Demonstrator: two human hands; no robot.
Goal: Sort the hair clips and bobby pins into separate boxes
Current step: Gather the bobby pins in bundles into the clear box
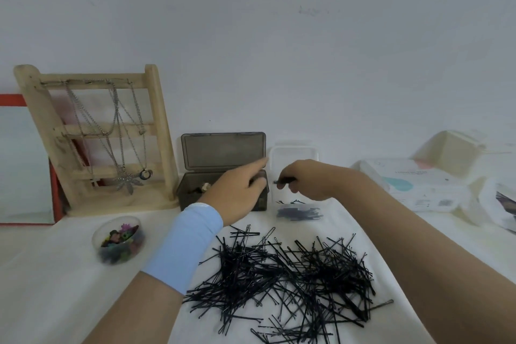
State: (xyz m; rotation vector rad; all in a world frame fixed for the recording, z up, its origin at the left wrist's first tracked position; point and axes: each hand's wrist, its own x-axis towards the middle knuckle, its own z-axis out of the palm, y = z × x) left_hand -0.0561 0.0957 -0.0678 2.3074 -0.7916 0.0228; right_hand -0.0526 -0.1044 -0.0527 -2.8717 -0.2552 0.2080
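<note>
A big heap of black bobby pins [284,276] lies on the white table in front of me. Behind it stands a small clear box [321,216] with its lid up and several pins inside. My right hand [310,180] hovers just above that box and pinches a few bobby pins [284,181]. To its left is a dark smoky box [192,193], lid open, with a pale clip inside. My left hand [237,190] hangs over this box's right end, index finger stretched out and the other fingers curled. Whether it holds anything is hidden.
A round clear tub [118,240] of colourful small clips sits at the left. A wooden jewellery stand [97,134] with necklaces and a red-framed mirror [25,162] stand at the back left. A wipes pack [418,184] and white containers [452,151] are at the right.
</note>
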